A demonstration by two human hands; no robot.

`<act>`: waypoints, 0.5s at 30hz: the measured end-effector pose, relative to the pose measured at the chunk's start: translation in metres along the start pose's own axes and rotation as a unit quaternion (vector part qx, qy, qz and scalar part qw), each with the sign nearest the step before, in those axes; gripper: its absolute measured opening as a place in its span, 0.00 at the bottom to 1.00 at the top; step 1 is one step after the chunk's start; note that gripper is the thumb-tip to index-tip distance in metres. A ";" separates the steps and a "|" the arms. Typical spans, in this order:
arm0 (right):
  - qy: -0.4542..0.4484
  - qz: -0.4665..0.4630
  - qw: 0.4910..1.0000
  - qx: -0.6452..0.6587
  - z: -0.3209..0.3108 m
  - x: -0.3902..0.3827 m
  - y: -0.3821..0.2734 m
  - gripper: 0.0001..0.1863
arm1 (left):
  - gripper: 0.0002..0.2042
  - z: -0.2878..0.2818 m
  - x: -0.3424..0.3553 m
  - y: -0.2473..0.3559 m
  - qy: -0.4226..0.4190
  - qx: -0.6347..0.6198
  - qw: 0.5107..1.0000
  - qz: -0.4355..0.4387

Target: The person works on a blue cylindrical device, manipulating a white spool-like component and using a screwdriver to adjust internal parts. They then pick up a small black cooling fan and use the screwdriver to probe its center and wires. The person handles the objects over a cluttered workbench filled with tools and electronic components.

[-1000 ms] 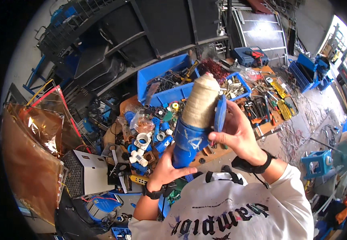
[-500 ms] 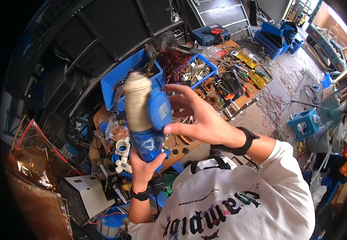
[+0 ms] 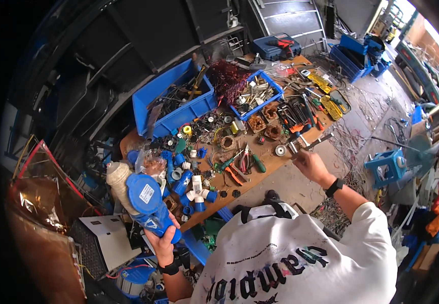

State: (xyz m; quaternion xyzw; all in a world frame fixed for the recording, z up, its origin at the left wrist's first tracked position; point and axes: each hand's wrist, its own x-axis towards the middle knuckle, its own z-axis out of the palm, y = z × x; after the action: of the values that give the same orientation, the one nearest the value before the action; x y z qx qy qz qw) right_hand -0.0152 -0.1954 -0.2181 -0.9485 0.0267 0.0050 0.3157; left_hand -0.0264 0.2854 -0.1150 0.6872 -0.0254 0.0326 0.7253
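Note:
At the lower left of the head view my left hand [image 3: 163, 239] is wrapped round the lower end of a blue housing [image 3: 153, 223] with a round, labelled blue lid [image 3: 145, 195]. A cream wound spool or cone [image 3: 119, 177] sticks out of the housing, tilted toward the upper left. My right hand [image 3: 308, 166] is at the table's near edge, fingers curled beside a metal bar-like tool [image 3: 296, 144] and a small silver disc [image 3: 280, 150]; whether it grips anything I cannot make out. Pliers [image 3: 243, 161], blue and white pipe fittings [image 3: 199, 202] lie between my hands.
The wooden table [image 3: 267, 169] carries a large blue bin [image 3: 179, 120], a smaller blue tray [image 3: 239, 112], hex keys [image 3: 293, 116] and a drill on a case [image 3: 272, 49]. A grey-white box [image 3: 105, 238] stands lower left; a turquoise plastic frame [image 3: 384, 167] and loose wires are at right.
My left hand has moved down and left with the housing and spool, tilting them. My right hand has let go of the blue lid and moved right to the table edge, its fingers now curled.

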 end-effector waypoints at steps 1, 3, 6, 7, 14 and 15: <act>-0.020 0.027 0.999 -0.043 0.018 -0.009 0.021 0.11 | 0.34 -0.002 -0.003 -0.002 0.015 0.004 1.000 -0.006; -0.070 0.089 0.993 -0.017 0.053 -0.030 0.055 0.10 | 0.26 -0.004 -0.012 -0.004 0.040 -0.015 0.999 -0.027; -0.142 0.129 0.981 0.043 0.094 -0.057 0.080 0.14 | 0.25 -0.001 -0.024 -0.005 0.082 -0.025 0.995 -0.042; -0.180 0.160 0.969 0.061 0.102 -0.060 0.083 0.15 | 0.25 0.002 -0.029 -0.004 0.094 -0.031 0.994 -0.044; -0.182 0.332 0.814 0.440 0.115 -0.024 0.072 0.11 | 0.26 0.003 -0.046 0.002 0.128 0.001 0.988 -0.082; -0.157 0.350 0.809 0.445 0.113 -0.013 0.067 0.12 | 0.27 0.004 -0.047 0.002 0.130 0.000 0.988 -0.084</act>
State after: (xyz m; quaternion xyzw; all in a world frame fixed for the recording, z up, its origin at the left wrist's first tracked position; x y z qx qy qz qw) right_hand -0.0308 -0.1811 -0.3483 -0.6170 0.3065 0.2514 0.6799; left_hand -0.0735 0.2814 -0.1170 0.6771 0.1267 0.0602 0.7224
